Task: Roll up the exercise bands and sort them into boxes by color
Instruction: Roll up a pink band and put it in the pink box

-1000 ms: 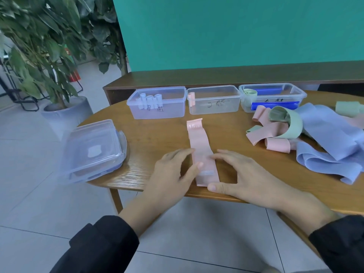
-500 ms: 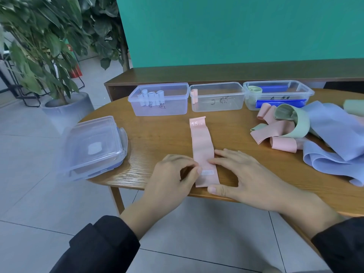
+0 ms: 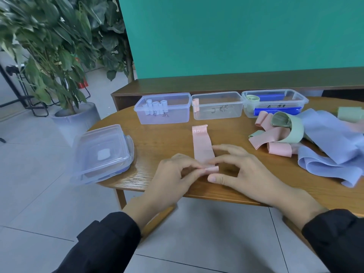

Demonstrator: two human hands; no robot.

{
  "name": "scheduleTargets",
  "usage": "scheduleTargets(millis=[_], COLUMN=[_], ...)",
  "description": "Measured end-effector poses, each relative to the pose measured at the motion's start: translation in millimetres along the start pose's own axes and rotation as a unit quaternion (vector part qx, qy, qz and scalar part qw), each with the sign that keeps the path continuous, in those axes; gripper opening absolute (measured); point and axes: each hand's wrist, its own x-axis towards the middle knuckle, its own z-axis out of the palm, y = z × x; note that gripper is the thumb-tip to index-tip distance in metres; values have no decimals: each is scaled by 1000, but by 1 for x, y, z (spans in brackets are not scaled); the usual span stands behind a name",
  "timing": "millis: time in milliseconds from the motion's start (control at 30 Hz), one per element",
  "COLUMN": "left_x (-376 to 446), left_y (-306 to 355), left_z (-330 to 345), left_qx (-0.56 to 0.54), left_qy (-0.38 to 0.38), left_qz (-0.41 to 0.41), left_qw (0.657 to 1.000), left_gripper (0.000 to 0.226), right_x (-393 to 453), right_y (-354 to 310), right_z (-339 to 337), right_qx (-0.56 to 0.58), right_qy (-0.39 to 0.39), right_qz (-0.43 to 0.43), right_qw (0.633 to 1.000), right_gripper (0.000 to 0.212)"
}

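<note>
A pink exercise band (image 3: 202, 144) lies flat on the wooden table (image 3: 161, 140), running away from me, its near end curled into a small roll. My left hand (image 3: 175, 178) pinches that roll from the left. My right hand (image 3: 244, 172) holds it from the right, thumb at the front and fingers over the band. Three clear boxes stand at the back: the left box (image 3: 163, 109) holds pale blue rolls, the middle box (image 3: 218, 107) one pink roll, the right box (image 3: 275, 102) a green roll and something dark blue.
A loose heap of pink, green and lilac bands (image 3: 307, 134) covers the table's right side. Stacked clear lids (image 3: 102, 152) sit at the left edge. A potted plant (image 3: 59, 62) stands on the floor to the left. A low wooden bench (image 3: 236, 83) runs behind the table.
The band's near end, flat a second ago, is now rolled up a short way. Both hands have gone from lying flat on it to gripping the roll.
</note>
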Motion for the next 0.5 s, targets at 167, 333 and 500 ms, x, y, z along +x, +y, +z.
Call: scheduleTargets(millis=[167, 333, 500], left_x=[33, 67, 86], left_y=[40, 101, 140], left_z=[-32, -85, -123], left_qx=[-83, -190, -233], left_qy=[81, 137, 105], left_qz=[-6, 48, 17], left_qw=[993, 971, 967], left_gripper=[8, 6, 16], right_x=[17, 35, 42], right_y=[-36, -92, -134], right_z=[-28, -91, -135], right_qx=[150, 276, 303], right_qy=[155, 197, 210], right_qz=[5, -38, -41], right_qw=[976, 940, 928], right_gripper=[13, 14, 17])
